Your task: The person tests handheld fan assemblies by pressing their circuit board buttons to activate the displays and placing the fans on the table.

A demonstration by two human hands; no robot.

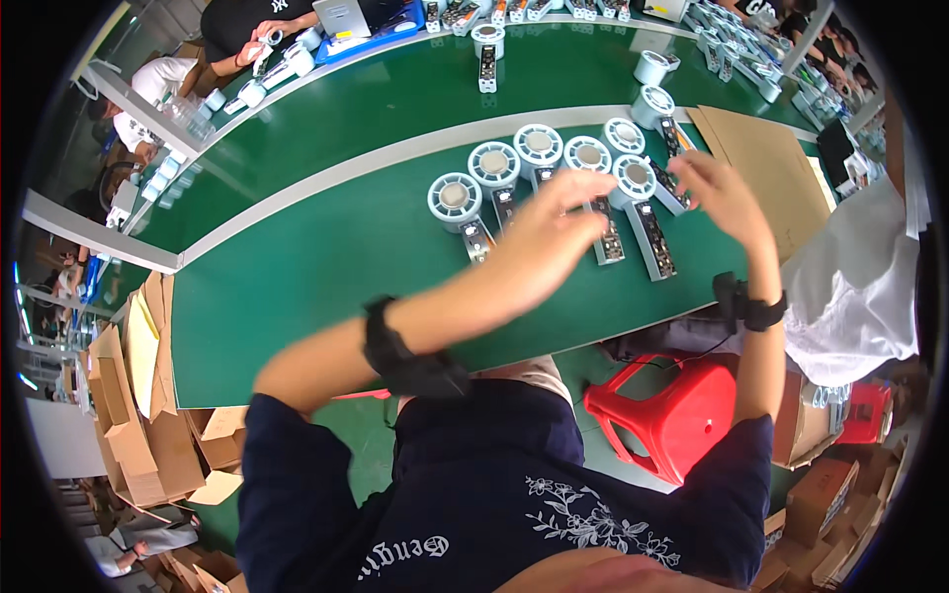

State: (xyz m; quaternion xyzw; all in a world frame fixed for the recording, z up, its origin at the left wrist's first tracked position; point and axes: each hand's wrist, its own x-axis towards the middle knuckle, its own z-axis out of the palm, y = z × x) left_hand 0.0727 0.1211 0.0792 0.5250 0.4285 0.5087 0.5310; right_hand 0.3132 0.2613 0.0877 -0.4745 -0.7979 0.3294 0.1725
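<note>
Several light-blue devices stand grouped on the green table, each with a round disc head and a grey handle showing a circuit board. Over this group reaches my left hand (pixel 554 225), its fingers and thumb apart above the handle of one device (pixel 587 155); it partly covers that handle and its neighbours. My right hand (pixel 730 196) hovers at the group's right side, slightly blurred, fingers and thumb apart. Nearest to it are a tilted handle (pixel 670 188) and the device (pixel 653 104) behind it. In front of both hands lies another device (pixel 649 237), its handle toward me.
A brown cardboard sheet (pixel 766 173) lies at the table's right. Beyond a pale rail (pixel 336 178), another green surface holds a single device (pixel 487 59). Other people work at the far left. A red stool (pixel 682 415) stands below right; cardboard boxes (pixel 148 435) are at left.
</note>
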